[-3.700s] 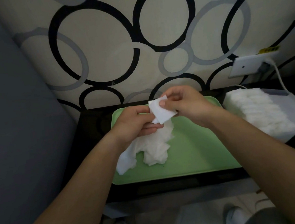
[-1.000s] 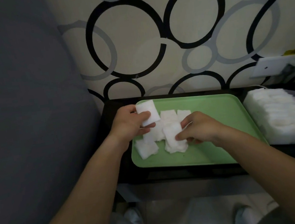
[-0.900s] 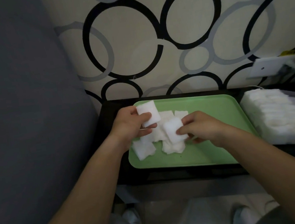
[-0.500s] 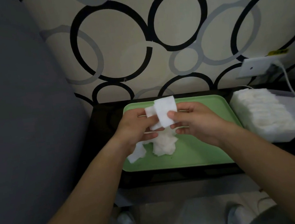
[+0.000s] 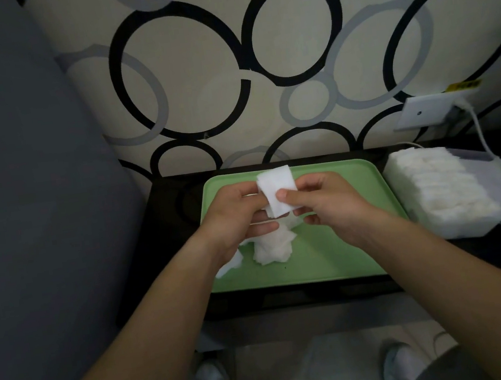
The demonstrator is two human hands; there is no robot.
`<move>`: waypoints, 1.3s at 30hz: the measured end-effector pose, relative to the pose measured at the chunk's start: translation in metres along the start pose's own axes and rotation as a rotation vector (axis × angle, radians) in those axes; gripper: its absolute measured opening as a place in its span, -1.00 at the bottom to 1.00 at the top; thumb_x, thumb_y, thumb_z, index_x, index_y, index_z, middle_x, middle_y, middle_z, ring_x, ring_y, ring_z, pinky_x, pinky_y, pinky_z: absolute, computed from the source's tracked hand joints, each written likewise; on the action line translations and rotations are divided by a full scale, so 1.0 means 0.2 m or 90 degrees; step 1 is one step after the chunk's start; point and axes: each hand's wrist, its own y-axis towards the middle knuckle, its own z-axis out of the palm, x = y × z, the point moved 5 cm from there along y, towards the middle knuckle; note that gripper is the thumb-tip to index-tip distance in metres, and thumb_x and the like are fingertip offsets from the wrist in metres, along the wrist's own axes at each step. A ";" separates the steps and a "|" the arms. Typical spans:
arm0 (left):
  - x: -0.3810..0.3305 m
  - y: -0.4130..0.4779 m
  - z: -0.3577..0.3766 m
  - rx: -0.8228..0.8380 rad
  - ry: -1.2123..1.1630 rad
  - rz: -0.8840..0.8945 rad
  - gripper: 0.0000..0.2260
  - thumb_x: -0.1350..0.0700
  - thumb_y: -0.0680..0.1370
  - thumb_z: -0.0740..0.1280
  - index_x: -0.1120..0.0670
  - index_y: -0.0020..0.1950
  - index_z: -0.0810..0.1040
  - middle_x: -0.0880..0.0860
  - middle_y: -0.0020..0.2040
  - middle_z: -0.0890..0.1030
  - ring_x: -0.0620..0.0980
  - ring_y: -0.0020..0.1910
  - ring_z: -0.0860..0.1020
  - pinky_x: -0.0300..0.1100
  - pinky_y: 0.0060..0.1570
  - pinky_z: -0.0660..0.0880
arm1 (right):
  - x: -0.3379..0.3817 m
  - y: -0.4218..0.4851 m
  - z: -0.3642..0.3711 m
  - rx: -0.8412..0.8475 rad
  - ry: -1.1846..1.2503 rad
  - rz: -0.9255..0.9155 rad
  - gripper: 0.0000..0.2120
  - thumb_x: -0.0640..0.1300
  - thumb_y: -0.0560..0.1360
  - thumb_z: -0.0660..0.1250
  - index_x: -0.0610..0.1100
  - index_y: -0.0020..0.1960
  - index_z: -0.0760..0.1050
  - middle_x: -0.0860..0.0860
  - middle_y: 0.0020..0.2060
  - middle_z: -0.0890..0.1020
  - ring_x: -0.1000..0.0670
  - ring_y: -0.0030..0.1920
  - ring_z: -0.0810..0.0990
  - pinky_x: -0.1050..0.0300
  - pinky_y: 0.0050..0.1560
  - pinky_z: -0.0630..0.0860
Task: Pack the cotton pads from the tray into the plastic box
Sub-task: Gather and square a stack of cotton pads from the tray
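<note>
Both hands meet above the green tray point(image 5: 341, 251). My right hand point(image 5: 325, 208) pinches a white square cotton pad point(image 5: 276, 191) between thumb and fingers. My left hand point(image 5: 233, 214) holds the stack of pads behind it, with its fingers curled round them. A small heap of loose cotton pads point(image 5: 271, 246) lies on the tray under my hands. The plastic box point(image 5: 460, 229) stands right of the tray, packed with rows of white pads, its lid open to the right.
The tray sits on a black low table point(image 5: 166, 221) against a wall with ring patterns. A grey sofa point(image 5: 28, 221) is on the left. A wall socket point(image 5: 425, 112) with a white cable point(image 5: 481, 138) is above the box. My shoes show below.
My right hand lifted a pad off the tray heap and brought it up against the pads held in my left hand. The view shifted a little.
</note>
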 end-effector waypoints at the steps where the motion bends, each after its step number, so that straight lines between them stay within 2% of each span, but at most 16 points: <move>1: 0.00 0.00 0.00 0.002 0.003 -0.002 -0.80 0.22 0.61 0.30 0.14 0.20 0.63 0.13 0.01 0.72 0.07 -0.01 0.70 -0.23 -0.22 0.61 | 0.00 0.00 0.00 -0.008 -0.018 -0.008 -0.85 -0.10 0.43 0.52 -0.04 -0.25 0.58 0.03 -0.30 0.67 0.04 -0.28 0.58 0.17 -0.27 0.45; 4: 0.00 0.01 0.00 -0.002 -0.017 -0.026 -0.76 0.26 0.61 0.21 0.20 0.19 0.62 0.21 0.04 0.70 0.15 0.01 0.70 -0.14 -0.17 0.64 | 0.01 0.00 -0.01 -0.034 -0.069 -0.033 -0.79 -0.09 0.41 0.54 -0.10 -0.28 0.54 -0.01 -0.33 0.62 0.07 -0.34 0.55 0.32 -0.40 0.43; 6: 0.00 0.01 -0.01 0.002 -0.068 -0.044 -0.74 0.23 0.61 0.19 0.24 0.21 0.59 0.25 0.07 0.68 0.20 0.04 0.68 -0.05 -0.08 0.65 | 0.01 0.01 -0.02 -0.058 -0.106 -0.050 -0.71 -0.05 0.38 0.56 -0.15 -0.29 0.49 -0.05 -0.35 0.55 0.05 -0.38 0.51 0.35 -0.44 0.40; 9: 0.00 0.00 0.00 0.018 -0.018 -0.006 -0.79 0.14 0.60 0.32 0.18 0.19 0.61 0.18 0.07 0.70 0.11 0.04 0.69 -0.04 0.01 0.64 | 0.00 0.02 -0.02 -0.065 -0.146 -0.064 -0.64 0.03 0.34 0.58 -0.12 -0.33 0.45 -0.02 -0.40 0.48 0.02 -0.36 0.46 0.18 -0.30 0.41; 11: 0.00 0.01 -0.02 -0.022 0.024 0.018 -0.81 0.15 0.58 0.37 0.15 0.17 0.62 0.14 0.05 0.70 0.04 -0.01 0.69 -0.11 -0.05 0.64 | -0.01 0.03 -0.01 -0.058 -0.167 -0.076 -0.64 0.09 0.34 0.56 -0.10 -0.35 0.47 0.04 -0.43 0.49 0.03 -0.35 0.47 0.09 -0.24 0.44; 13: 0.00 0.03 -0.06 -0.090 -0.006 0.016 -0.82 0.16 0.60 0.35 0.16 0.18 0.60 0.17 0.06 0.68 0.04 -0.08 0.70 -0.14 -0.11 0.65 | -0.02 0.05 -0.01 -0.058 -0.204 -0.081 -0.63 0.14 0.42 0.49 -0.16 -0.28 0.53 0.05 -0.39 0.54 0.03 -0.34 0.50 0.08 -0.20 0.47; 15: 0.00 0.04 -0.12 -0.166 -0.062 0.012 -0.87 0.16 0.60 0.34 0.14 0.13 0.59 0.18 0.07 0.66 0.05 -0.13 0.70 -0.15 -0.16 0.65 | -0.05 0.06 -0.02 -0.055 -0.259 -0.072 -0.69 0.08 0.52 0.39 -0.16 -0.21 0.57 0.03 -0.33 0.62 0.02 -0.31 0.55 0.07 -0.13 0.50; 17: 0.00 0.04 -0.20 -0.223 -0.103 0.020 -0.94 0.16 0.60 0.33 0.10 0.04 0.58 0.18 0.04 0.64 0.03 -0.17 0.69 -0.16 -0.22 0.63 | -0.09 0.07 -0.03 -0.050 -0.314 -0.063 -0.83 -0.07 0.54 0.35 -0.09 -0.20 0.59 0.02 -0.28 0.66 0.02 -0.26 0.60 0.06 -0.06 0.54; 19: 0.01 0.05 -0.26 -0.255 -0.105 0.025 -0.95 0.15 0.60 0.33 0.07 0.01 0.58 0.17 0.04 0.65 0.05 -0.14 0.69 -0.17 -0.26 0.60 | -0.12 0.07 -0.02 -0.034 -0.360 -0.069 -0.86 -0.18 0.52 0.33 -0.04 -0.18 0.60 0.06 -0.23 0.67 0.04 -0.18 0.62 0.11 -0.06 0.55; 22: 0.02 0.05 -0.31 -0.266 -0.090 0.019 -0.95 0.13 0.59 0.33 0.05 0.00 0.58 0.16 0.03 0.67 0.08 -0.09 0.70 -0.15 -0.24 0.58 | -0.12 0.07 0.06 -0.013 -0.402 -0.125 -0.91 -0.18 0.51 0.38 -0.01 -0.12 0.59 0.12 -0.19 0.64 0.10 -0.16 0.60 0.18 -0.10 0.52; 25: 0.02 0.06 -0.35 -0.277 -0.077 0.026 -0.94 0.14 0.60 0.31 0.02 -0.01 0.58 0.15 0.01 0.67 0.09 -0.09 0.70 -0.15 -0.23 0.58 | -0.09 0.07 0.16 0.003 -0.479 -0.215 -0.92 -0.10 0.49 0.43 0.02 -0.02 0.59 0.10 -0.10 0.60 0.11 -0.14 0.55 0.13 -0.07 0.51; 29: 0.03 0.05 -0.41 -0.307 -0.062 0.022 -0.93 0.14 0.60 0.31 -0.01 -0.03 0.56 0.14 0.02 0.66 0.09 -0.06 0.69 -0.10 -0.13 0.61 | -0.07 0.07 0.30 0.018 -0.581 -0.277 -0.77 0.02 0.49 0.42 0.07 0.13 0.56 0.11 0.00 0.57 0.06 -0.02 0.52 0.11 -0.04 0.48; 32: 0.03 0.05 -0.43 -0.316 -0.043 0.028 -0.94 0.13 0.59 0.31 0.01 -0.04 0.57 0.15 0.02 0.66 0.09 -0.09 0.69 -0.09 -0.10 0.61 | -0.07 0.10 0.35 0.007 -0.584 -0.256 -0.70 0.05 0.50 0.40 0.05 0.22 0.53 0.15 0.00 0.64 0.04 0.02 0.57 0.12 -0.05 0.48; 34: 0.03 0.05 -0.44 -0.313 -0.017 0.034 -0.94 0.12 0.59 0.32 0.03 -0.04 0.58 0.16 0.02 0.67 0.11 -0.05 0.69 -0.10 -0.13 0.61 | -0.08 0.13 0.37 -0.021 -0.600 -0.231 -0.63 0.13 0.48 0.39 0.03 0.24 0.50 0.13 -0.02 0.65 0.01 0.00 0.59 0.11 -0.09 0.48; 37: 0.03 0.05 -0.45 -0.309 0.012 0.044 -0.93 0.12 0.60 0.31 0.02 -0.05 0.58 0.14 -0.01 0.67 0.09 -0.06 0.69 -0.12 -0.16 0.61 | -0.10 0.15 0.40 -0.047 -0.658 -0.194 -0.50 0.31 0.41 0.36 -0.01 0.17 0.45 0.06 -0.14 0.64 -0.05 -0.09 0.60 0.05 -0.14 0.52; 39: 0.02 0.04 -0.46 -0.309 0.019 0.050 -0.93 0.12 0.60 0.31 0.01 -0.06 0.57 0.13 -0.02 0.67 0.08 -0.08 0.69 -0.10 -0.14 0.61 | -0.09 0.16 0.43 -0.047 -0.679 -0.186 -0.48 0.33 0.40 0.36 -0.02 0.13 0.43 0.05 -0.17 0.62 -0.06 -0.12 0.59 0.05 -0.16 0.50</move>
